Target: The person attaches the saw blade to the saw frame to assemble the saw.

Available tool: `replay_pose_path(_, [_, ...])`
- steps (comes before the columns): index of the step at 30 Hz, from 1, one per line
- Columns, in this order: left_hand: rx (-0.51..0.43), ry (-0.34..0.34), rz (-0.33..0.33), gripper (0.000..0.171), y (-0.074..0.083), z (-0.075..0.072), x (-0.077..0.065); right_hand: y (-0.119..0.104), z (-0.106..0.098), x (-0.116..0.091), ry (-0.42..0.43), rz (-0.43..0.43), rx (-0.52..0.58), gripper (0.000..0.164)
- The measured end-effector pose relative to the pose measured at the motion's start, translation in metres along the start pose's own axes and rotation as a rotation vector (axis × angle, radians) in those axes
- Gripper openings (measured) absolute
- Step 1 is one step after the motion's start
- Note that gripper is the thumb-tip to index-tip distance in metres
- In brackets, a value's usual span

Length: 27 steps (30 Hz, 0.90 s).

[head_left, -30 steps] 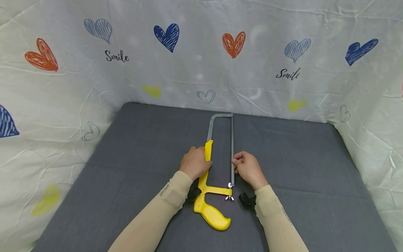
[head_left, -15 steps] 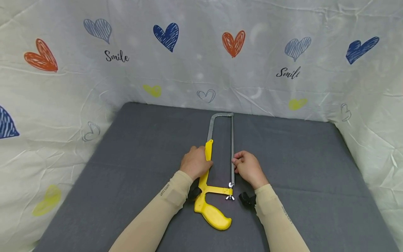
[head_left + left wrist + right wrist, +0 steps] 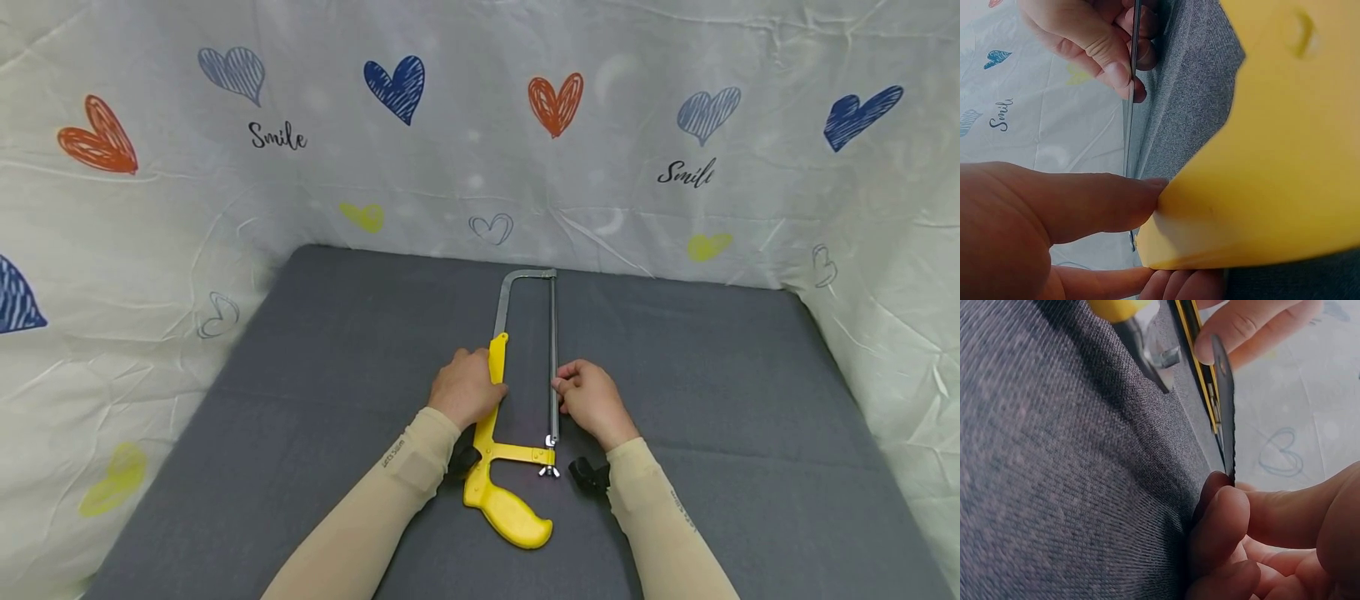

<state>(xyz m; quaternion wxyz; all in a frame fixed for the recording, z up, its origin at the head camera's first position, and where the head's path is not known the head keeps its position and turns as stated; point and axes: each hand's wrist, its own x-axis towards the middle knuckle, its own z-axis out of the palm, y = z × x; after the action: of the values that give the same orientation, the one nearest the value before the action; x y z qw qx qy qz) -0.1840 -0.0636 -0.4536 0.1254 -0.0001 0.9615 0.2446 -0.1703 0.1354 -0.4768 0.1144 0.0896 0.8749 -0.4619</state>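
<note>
A hacksaw with a yellow frame (image 3: 517, 453) lies on the grey cloth, its yellow handle (image 3: 517, 518) toward me. My left hand (image 3: 467, 387) grips the frame's long yellow spine, thumb on top and fingers beneath, as the left wrist view shows. On the other side, my right hand (image 3: 596, 404) pinches the thin saw blade (image 3: 553, 333) between thumb and forefinger. In the right wrist view, the blade's holed near end (image 3: 1224, 369) stands apart from the metal blade holder (image 3: 1159, 355). A wing nut (image 3: 549, 472) sits at the frame's short arm.
Grey cloth (image 3: 720, 400) covers the table around the saw. A white curtain (image 3: 465, 167) printed with hearts hangs behind it and at both sides. Black straps (image 3: 588, 477) sit at the wrists.
The saw's handle end has shifted very slightly to the right. Both hands keep their holds on the frame and the blade.
</note>
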Motion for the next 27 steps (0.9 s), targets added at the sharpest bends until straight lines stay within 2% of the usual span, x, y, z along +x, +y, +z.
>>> replay_pose_path(27, [-0.007, -0.002, -0.004, 0.060, 0.0003, -0.0007, -0.0006, -0.0015, 0.0013, 0.0011, 0.030, 0.018, -0.075, 0.018])
